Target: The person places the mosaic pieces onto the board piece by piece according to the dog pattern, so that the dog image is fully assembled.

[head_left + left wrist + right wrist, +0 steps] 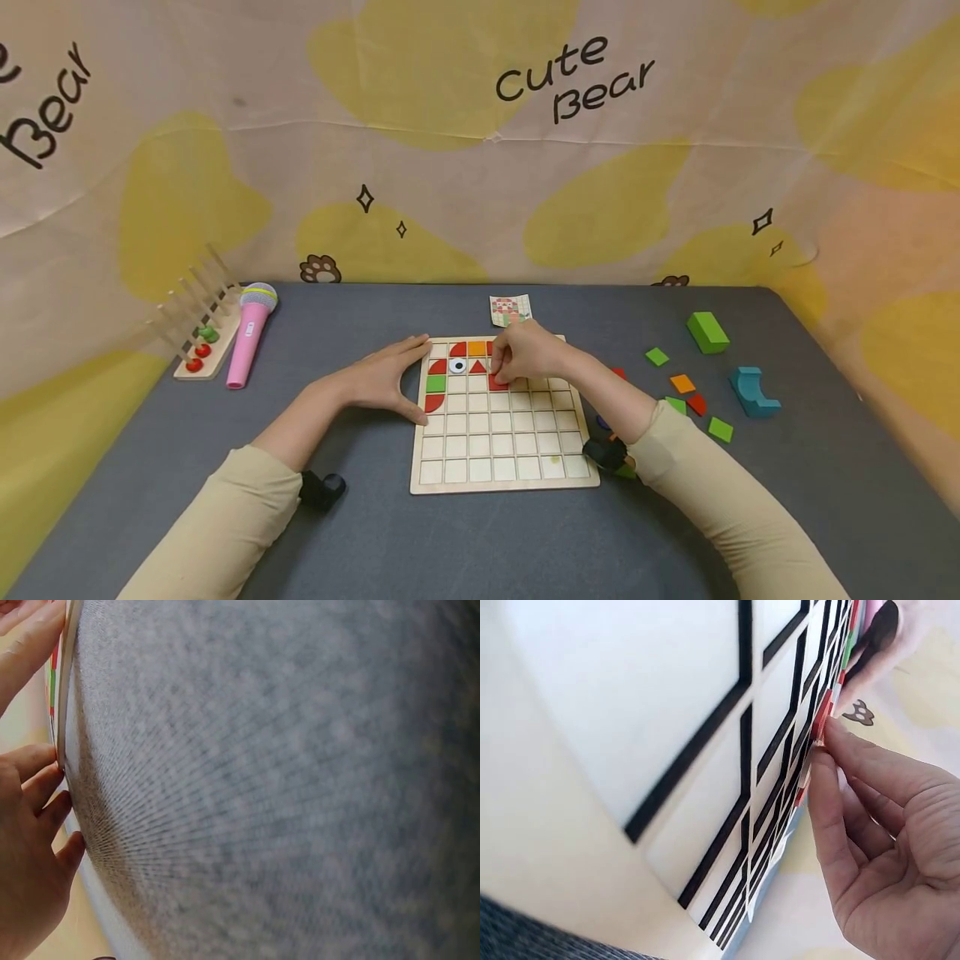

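A light wooden grid board lies on the table with several colored tiles along its far rows. My left hand spreads along its left edge, thumb and fingertips at the rim; the left wrist view shows the fingers against the edge. Over the upper middle of the grid, my right hand pinches a red tile between thumb and index finger. Left of it lie an eye tile, a red triangle tile, an orange tile and a green tile.
A small pattern card lies beyond the board. To the right are loose green, orange and red tiles, a green block and a blue curved block. At left, a pink microphone lies beside a peg stand with beads.
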Motion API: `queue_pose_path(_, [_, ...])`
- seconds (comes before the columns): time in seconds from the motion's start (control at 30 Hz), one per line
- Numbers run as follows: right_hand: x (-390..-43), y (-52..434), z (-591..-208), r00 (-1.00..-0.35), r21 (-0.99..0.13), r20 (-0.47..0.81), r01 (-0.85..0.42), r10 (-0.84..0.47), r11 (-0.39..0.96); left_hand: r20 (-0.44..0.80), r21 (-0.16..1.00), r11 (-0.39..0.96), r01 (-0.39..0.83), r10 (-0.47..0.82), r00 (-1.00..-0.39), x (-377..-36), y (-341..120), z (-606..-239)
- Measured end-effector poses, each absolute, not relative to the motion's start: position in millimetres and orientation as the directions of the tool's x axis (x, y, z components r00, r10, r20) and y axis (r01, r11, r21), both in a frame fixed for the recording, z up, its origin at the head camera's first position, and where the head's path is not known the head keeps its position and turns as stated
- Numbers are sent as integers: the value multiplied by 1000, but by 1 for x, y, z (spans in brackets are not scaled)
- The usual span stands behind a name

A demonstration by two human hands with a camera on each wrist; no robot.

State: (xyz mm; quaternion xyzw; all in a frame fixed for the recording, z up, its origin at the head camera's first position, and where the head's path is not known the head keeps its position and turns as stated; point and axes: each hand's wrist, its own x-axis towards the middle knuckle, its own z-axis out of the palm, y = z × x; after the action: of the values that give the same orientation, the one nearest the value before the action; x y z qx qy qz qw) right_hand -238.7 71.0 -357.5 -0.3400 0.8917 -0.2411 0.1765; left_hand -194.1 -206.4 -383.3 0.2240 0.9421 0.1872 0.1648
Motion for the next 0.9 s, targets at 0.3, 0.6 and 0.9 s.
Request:
queue_pose_path(0.3, [-246,107,-347,-775,-612,-126,-430,-619,664,-251,431,831,350,484,-838,-194,-207,-382])
queue_pose_path(0.6, [-250,158,-343,-791,-590,-152,-409,-593,696,-269,420,839,345,478,-836,-195,-208,-382])
queue_pose_path(0.9, [-258,212,-347,-762,-566,-297,-344,-575,749,-275,409,846,343,472,-837,-194,-206,-381])
